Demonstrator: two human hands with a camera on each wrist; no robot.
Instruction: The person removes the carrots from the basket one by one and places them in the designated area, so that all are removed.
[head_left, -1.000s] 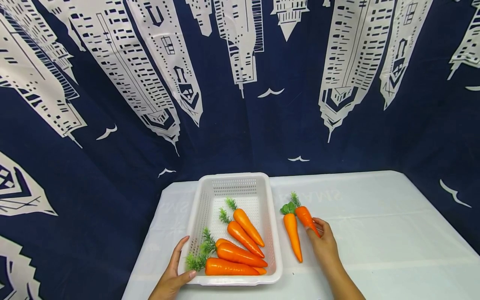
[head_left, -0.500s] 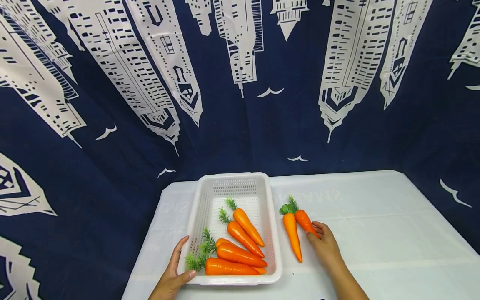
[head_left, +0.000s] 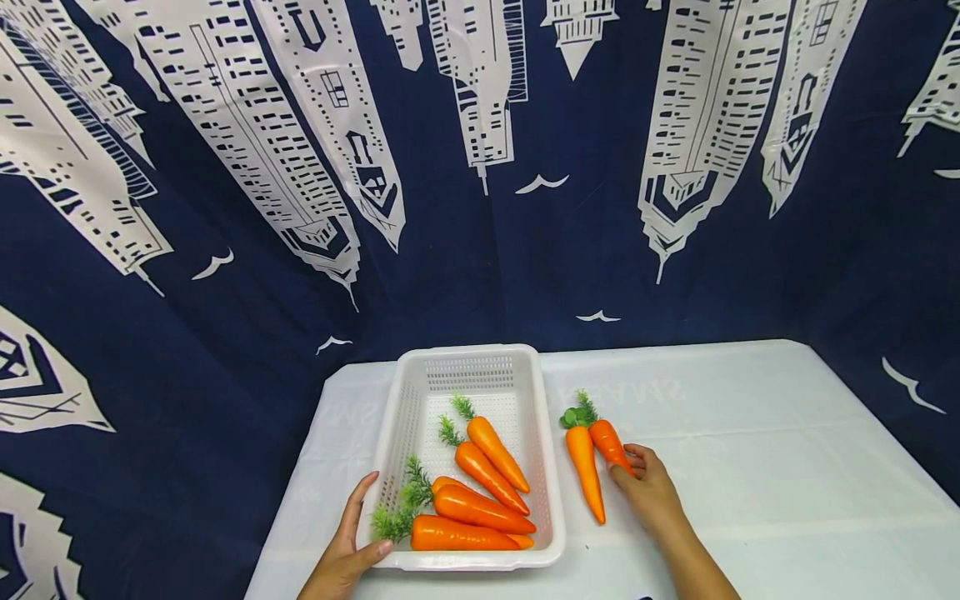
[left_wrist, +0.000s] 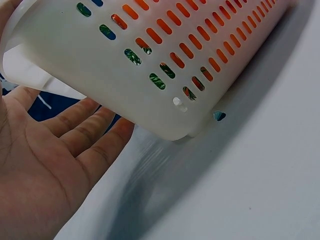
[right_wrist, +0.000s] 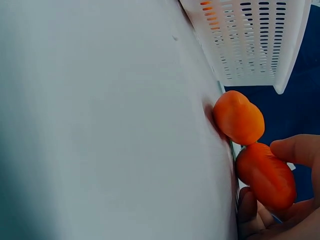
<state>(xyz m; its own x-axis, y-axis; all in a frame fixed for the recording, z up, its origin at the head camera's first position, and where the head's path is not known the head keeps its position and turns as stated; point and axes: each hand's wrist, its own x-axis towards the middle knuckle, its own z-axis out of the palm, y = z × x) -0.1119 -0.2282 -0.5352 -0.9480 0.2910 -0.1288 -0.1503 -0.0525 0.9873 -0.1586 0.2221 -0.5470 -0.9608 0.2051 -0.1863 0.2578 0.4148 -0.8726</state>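
Note:
My left hand (head_left: 341,546) rests at the near left corner of a white perforated plastic basket (head_left: 551,508). The thumb lies along the front rim, and the straight fingers (left_wrist: 92,142) extend past the outer side. Between the thumb and fingers of my right hand (head_left: 652,492) is the lower end of a red-orange carrot (head_left: 609,442), seen end-on as a carrot (right_wrist: 267,175) in the right wrist view. A lighter orange carrot (head_left: 585,471) lies beside it, their green tops touching.
Several carrots with leafy tops lie inside the basket, among them an upper carrot (head_left: 497,454) and a lower carrot (head_left: 461,533). A white cloth covers the table (head_left: 750,467). Behind it hangs a dark blue curtain (head_left: 525,267) printed with white buildings.
The right hand and the red-orange carrot have shifted slightly toward me, its green top now lower beside the other carrot's. The left hand and basket stay still.

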